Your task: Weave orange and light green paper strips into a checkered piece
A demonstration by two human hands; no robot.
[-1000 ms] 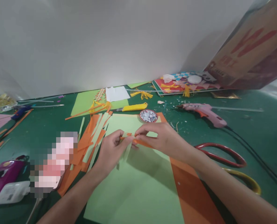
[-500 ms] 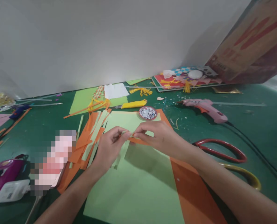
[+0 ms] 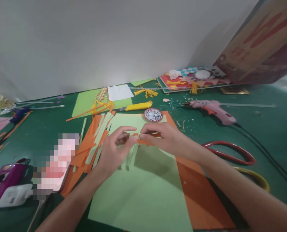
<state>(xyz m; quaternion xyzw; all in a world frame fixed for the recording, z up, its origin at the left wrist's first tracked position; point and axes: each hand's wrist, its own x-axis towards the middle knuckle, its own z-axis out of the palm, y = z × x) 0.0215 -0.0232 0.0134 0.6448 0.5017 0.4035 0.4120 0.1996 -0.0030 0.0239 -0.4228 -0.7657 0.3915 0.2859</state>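
Note:
Over a light green paper sheet (image 3: 143,196), my left hand (image 3: 116,146) and my right hand (image 3: 161,135) meet with fingertips almost touching. Pinched between them are narrow paper strips: an orange strip (image 3: 147,142) at my right fingers and a pale green strip (image 3: 133,155) hanging below my left thumb. My left index finger is lifted off the strips, while the thumb presses at the orange end. How the strips cross is partly hidden by my fingers. An orange sheet (image 3: 201,193) lies under the green one.
Left of the sheet lie cut orange and green strips (image 3: 87,151) and a blurred-out phone (image 3: 58,164). Beyond it are a yellow cutter (image 3: 138,105) and a small dish (image 3: 153,114) of beads. A pink glue gun (image 3: 212,111) and red-handled scissors (image 3: 230,152) lie right.
My fingertips have drawn slightly apart, and my left index finger has lifted from the thumb. More of the orange strip and the hanging green strips shows.

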